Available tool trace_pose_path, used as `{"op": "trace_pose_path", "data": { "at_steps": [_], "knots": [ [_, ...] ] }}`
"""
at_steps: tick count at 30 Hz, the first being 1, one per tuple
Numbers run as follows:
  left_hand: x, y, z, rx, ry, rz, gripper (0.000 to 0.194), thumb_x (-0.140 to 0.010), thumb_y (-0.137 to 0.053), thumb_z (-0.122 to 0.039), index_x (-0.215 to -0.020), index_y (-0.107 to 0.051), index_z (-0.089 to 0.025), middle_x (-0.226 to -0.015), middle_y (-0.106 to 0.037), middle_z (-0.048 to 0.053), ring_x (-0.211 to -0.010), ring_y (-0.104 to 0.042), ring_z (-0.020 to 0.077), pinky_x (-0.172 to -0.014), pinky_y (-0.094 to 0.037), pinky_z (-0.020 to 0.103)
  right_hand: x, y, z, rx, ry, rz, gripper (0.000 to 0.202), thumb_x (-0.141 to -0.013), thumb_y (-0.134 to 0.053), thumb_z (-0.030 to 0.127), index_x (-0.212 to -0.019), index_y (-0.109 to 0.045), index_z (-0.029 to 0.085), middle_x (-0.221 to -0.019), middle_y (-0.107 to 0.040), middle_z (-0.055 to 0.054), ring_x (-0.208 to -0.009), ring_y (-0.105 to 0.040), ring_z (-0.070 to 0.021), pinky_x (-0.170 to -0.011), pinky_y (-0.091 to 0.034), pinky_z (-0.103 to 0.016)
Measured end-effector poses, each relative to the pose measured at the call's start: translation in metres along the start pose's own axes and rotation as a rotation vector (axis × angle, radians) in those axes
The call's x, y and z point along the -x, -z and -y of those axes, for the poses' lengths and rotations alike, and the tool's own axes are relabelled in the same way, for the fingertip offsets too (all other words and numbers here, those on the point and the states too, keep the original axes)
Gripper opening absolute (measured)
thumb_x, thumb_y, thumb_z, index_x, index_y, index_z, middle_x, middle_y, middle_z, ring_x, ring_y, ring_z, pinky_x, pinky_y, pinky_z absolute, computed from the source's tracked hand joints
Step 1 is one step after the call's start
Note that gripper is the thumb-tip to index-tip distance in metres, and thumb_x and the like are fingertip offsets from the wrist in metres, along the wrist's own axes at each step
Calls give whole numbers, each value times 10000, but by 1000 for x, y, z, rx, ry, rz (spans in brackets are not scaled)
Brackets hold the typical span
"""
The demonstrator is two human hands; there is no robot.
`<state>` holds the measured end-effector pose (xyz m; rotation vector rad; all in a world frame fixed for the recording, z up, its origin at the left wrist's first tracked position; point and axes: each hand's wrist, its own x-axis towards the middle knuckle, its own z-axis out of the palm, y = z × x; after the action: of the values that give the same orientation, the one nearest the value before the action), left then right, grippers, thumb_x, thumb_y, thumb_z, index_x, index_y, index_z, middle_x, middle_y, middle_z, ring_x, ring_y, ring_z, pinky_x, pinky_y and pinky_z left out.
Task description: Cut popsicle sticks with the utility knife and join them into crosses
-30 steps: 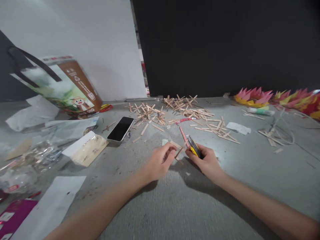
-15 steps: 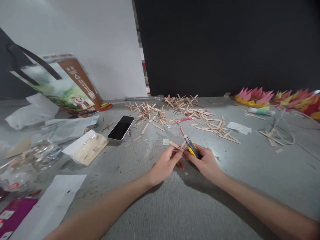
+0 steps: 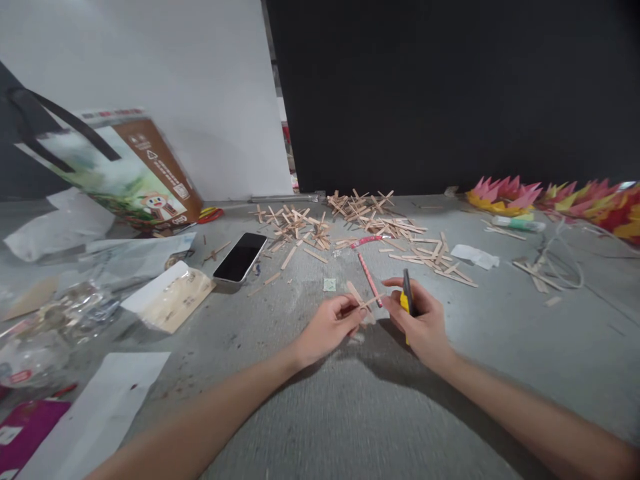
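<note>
Crossed wooden sticks point(image 3: 356, 293) are pinched between the thumb and fingers of my left hand point(image 3: 330, 328), low over the grey table. My right hand point(image 3: 421, 325) is wrapped round a yellow and black cutter point(image 3: 407, 300), which points up and away. The right fingertips are close to one end of the crossed sticks; whether they touch is unclear. Beyond the hands, a pink patterned stick point(image 3: 369, 277) lies on the table. A small pale green square point(image 3: 329, 285) is just past my left hand.
Heaps of wooden sticks point(image 3: 300, 225) lie along the back. A phone point(image 3: 241, 257), a packet point(image 3: 173, 297) and a printed bag point(image 3: 145, 173) occupy the left. Tissue point(image 3: 475, 256), a white cable point(image 3: 580, 267) and pink-yellow paper crowns point(image 3: 505, 195) are at right.
My right hand has moved a little right, and the cutter has turned more upright. The crossed sticks in my left hand have turned. The pink stick now shows more fully.
</note>
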<state>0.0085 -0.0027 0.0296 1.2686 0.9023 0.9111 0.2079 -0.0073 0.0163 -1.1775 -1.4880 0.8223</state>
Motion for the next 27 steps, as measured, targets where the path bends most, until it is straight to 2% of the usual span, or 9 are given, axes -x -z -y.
{"op": "trace_pose_path", "data": {
  "at_steps": [4,6,8,11,13,18,21,24,27],
  "knots": [
    [-1,1,-3,1,-15,0,362,-844,-771,-495,-833,-655,-153,-725,-626,-6,-641,-562,118,-651,-459,251,-1,0,5,42,-4,-3,257,-913,-710,477,-908,-729,220,-770,-655,-6,-689,-579,-169,-659,-472,-281],
    [-2,2,-4,31,-20,-26,327,-861,-770,-453,-829,-655,-149,-701,-643,1,-668,-588,126,-696,-473,258,-1,-1,5,55,-2,3,258,-913,-710,476,-886,-728,220,-761,-660,-4,-689,-586,-171,-661,-476,-279],
    [-2,2,-3,145,-5,-39,315,-861,-783,-432,-855,-652,-146,-716,-661,9,-680,-622,137,-729,-501,281,-2,-2,5,60,7,16,262,-914,-709,479,-895,-725,219,-754,-661,-1,-679,-584,-168,-646,-472,-271],
    [-1,1,1,376,44,-33,347,-840,-818,-429,-918,-635,-145,-875,-709,47,-734,-696,171,-761,-554,336,0,-5,4,69,22,59,267,-917,-705,485,-891,-713,219,-727,-645,9,-657,-567,-158,-615,-457,-258],
    [0,1,4,450,77,-10,358,-853,-813,-434,-939,-620,-145,-910,-712,53,-708,-705,164,-720,-558,323,1,-7,3,84,27,93,280,-916,-704,495,-878,-707,218,-708,-634,15,-641,-555,-153,-597,-446,-254],
    [-1,4,11,430,47,-5,333,-907,-772,-431,-927,-622,-134,-678,-601,-35,-534,-558,67,-559,-435,203,0,1,-3,116,27,116,280,-903,-728,496,-939,-710,219,-591,-596,50,-505,-505,-130,-516,-418,-246],
    [-3,12,12,402,32,-76,341,-888,-791,-431,-874,-644,-123,-666,-608,-27,-517,-524,48,-546,-404,187,-8,18,-6,258,206,51,278,-923,-720,490,-960,-715,214,-608,-607,44,-489,-488,-120,-535,-433,-246],
    [-4,18,9,409,29,-107,329,-866,-814,-415,-850,-660,-124,-680,-636,-12,-517,-530,49,-547,-407,185,-17,29,-7,329,440,235,346,-1055,-522,452,-1256,-682,220,-845,-707,-28,-646,-613,-155,-645,-501,-269],
    [-4,19,7,429,31,-84,328,-854,-824,-408,-821,-655,-129,-674,-643,-9,-502,-533,52,-536,-414,188,-22,28,-8,374,507,325,323,-1091,-457,357,-1301,-676,248,-1041,-683,-91,-934,-675,-207,-824,-545,-317]
  ]
}}
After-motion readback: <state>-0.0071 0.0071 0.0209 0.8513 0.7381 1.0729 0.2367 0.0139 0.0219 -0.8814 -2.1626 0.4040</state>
